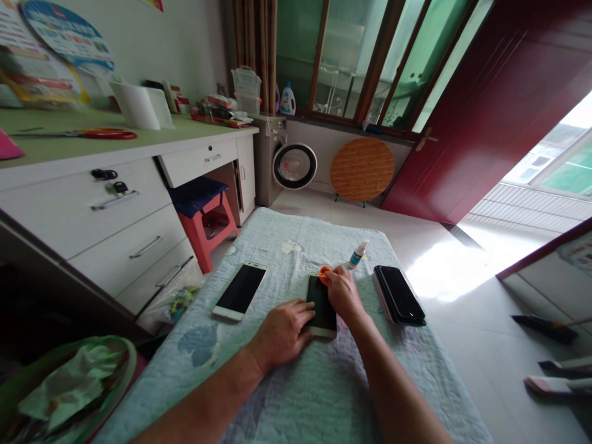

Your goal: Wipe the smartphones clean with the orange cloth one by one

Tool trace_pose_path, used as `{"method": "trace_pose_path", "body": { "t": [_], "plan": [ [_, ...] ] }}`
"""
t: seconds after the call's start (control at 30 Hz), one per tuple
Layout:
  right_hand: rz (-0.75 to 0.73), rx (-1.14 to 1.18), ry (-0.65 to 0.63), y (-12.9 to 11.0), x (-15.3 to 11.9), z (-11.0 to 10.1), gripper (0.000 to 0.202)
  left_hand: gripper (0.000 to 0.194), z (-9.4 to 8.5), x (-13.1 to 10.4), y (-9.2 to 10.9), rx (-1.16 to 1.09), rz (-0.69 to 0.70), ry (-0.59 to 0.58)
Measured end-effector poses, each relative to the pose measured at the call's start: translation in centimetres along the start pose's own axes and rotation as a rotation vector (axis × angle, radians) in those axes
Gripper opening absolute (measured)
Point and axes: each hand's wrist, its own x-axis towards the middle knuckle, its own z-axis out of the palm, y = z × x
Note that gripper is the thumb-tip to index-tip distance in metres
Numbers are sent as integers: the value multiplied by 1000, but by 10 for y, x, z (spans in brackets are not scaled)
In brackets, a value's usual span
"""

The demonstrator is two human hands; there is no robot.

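Note:
A smartphone [322, 311] with a dark screen and a pale frame lies face up on the quilted cloth. My left hand [287, 327] grips its left edge, fingertips over the screen and thumb at the lower end. Pinched in my right hand [341, 290] is a small orange cloth [324, 275], pressed against the phone's upper right part. My fingers partly hide the cloth. Just beyond that hand stands a small spray bottle [357, 254] with a white top. Another white-framed smartphone [241, 290] rests to the left, and a stack of dark phones [399, 295] to the right.
A light blue quilted cloth [296, 228] covers the table. White drawers [124, 216] and a red stool [210, 228] stand at left, with a waste bin [132, 364] nearer. Behind are a washing machine [266, 160] with its door open and a round wooden tabletop [363, 166].

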Motion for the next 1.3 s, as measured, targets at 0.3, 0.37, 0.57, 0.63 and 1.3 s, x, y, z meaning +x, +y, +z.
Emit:
{"method": "trace_pose_path", "body": {
  "t": [0.3, 0.37, 0.57, 0.63, 1.3],
  "plan": [
    [83, -71, 47, -3, -1, 5, 28, 35, 2, 1, -1, -15, -17, -17],
    [49, -78, 23, -11, 2, 9, 27, 35, 2, 1, -2, -29, -26, -22],
    [-85, -20, -14, -33, 5, 19, 25, 37, -1, 2, -1, -94, -22, -17],
    [-111, -7, -17, -35, 5, 20, 23, 37, -2, 2, 0, -96, -29, -23],
    [-10, 89, -1, -1, -13, -7, 25, 38, 6, -1, -5, -88, -48, 11]
  ]
}}
